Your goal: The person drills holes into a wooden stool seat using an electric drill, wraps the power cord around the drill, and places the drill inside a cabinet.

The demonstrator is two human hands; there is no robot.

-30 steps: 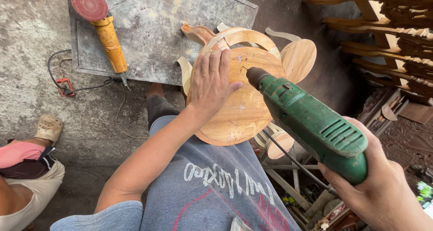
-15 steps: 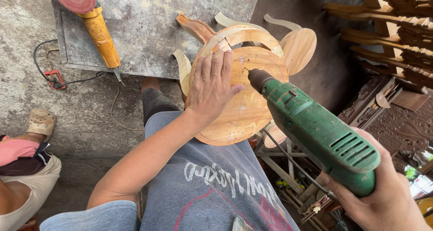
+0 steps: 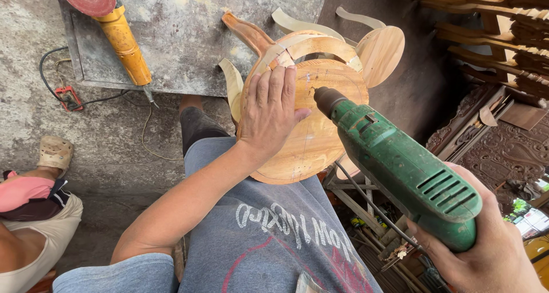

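Observation:
My left hand [image 3: 271, 111] lies flat, fingers spread, on a round pale wooden seat piece [image 3: 313, 134] resting on my lap. A curved wooden band [image 3: 311, 46] arches over its far edge. My right hand [image 3: 486, 248] grips the handle of a green electric drill [image 3: 400, 166]. The drill's dark chuck [image 3: 326, 99] points at the disc's top face, right beside my left thumb. The bit itself is hidden against the wood.
An orange angle grinder with a red disc [image 3: 108, 27] lies on a grey slab [image 3: 189, 35] ahead. Curved wooden parts [image 3: 380, 47] sit behind the seat. Carved wooden frames [image 3: 497, 47] stack at right. Another person's leg and sandal [image 3: 40, 178] are at left.
The drill has come closer to the wooden disc, its chuck now near my left thumb. My left hand stays pressed on the wood.

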